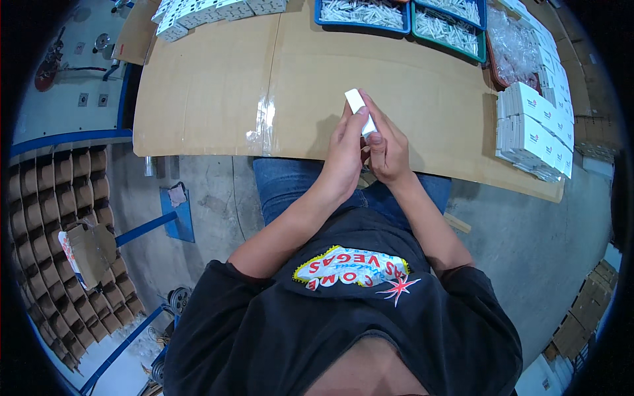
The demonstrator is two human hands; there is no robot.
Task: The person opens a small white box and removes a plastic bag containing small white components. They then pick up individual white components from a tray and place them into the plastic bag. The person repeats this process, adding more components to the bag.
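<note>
Left hand (345, 148) and right hand (386, 148) grip a small white box (359, 111); its lower end is hidden above the flat, taped cardboard sheet (218, 86).

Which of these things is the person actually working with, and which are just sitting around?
In use:
small white box, held in left hand and right hand
cardboard-covered table

Lying about:
stack of white boxes
blue trays of white sticks
cardboard divider grid
</note>
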